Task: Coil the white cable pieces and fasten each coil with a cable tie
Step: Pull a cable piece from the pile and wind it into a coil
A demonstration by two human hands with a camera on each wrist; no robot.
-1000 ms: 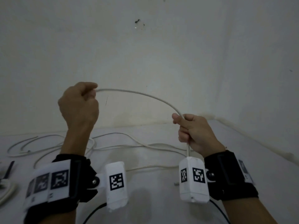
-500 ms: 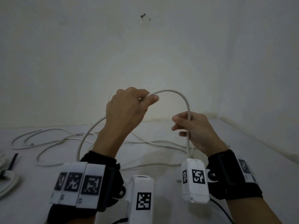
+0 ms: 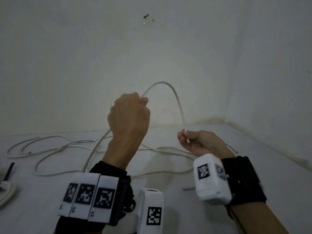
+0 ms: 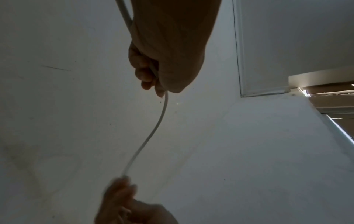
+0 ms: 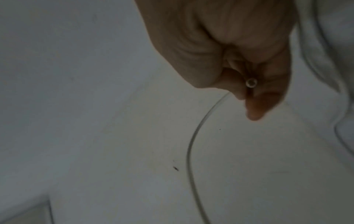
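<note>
A white cable [image 3: 170,87] arches in the air between both hands. My left hand [image 3: 130,114] is raised in a fist and grips the cable [image 4: 153,131], whose tail drops behind my left wrist to the table. My right hand [image 3: 194,141], lower and to the right, pinches the cable near its cut end [image 5: 251,83] between thumb and fingers. Further white cable pieces [image 3: 55,146] lie loose on the white table [image 3: 278,174] behind my hands.
A coiled white cable [image 3: 6,195] and a black cable tie [image 3: 9,171] lie at the table's left edge. A short white offcut [image 3: 188,188] lies near my right wrist. White walls meet in a corner at the back right.
My left hand swung from the far left toward the centre and rose, tightening the wide arc into a narrow loop. My right hand slid down to the cable's end.
</note>
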